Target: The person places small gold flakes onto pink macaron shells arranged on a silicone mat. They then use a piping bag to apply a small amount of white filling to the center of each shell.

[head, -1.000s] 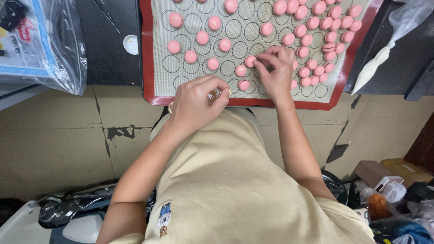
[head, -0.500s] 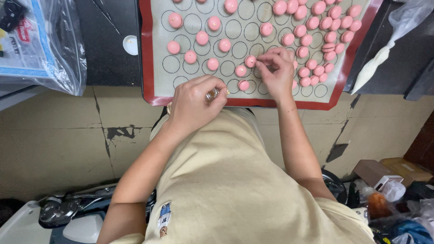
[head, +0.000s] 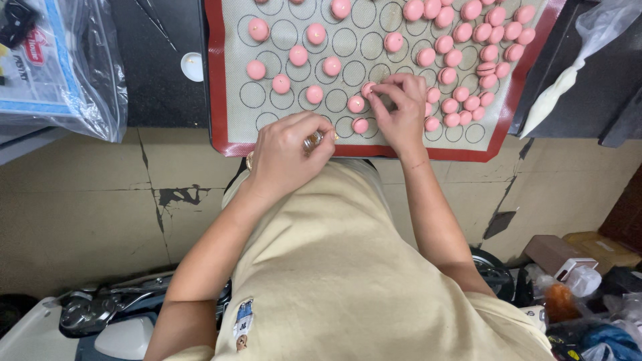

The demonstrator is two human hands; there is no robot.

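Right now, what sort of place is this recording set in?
Probably a small baking workspace or home kitchen. A baking mat with printed circles holds rows of pink macaron shells, the right hand touches one, and a filled piping bag lies on the dark counter.

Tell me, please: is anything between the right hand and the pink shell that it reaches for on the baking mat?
Nothing visible is in the way. The right hand already has its fingertips on the pink shell, which lies on the baking mat. The left hand rests at the mat's near edge, apart from that shell.
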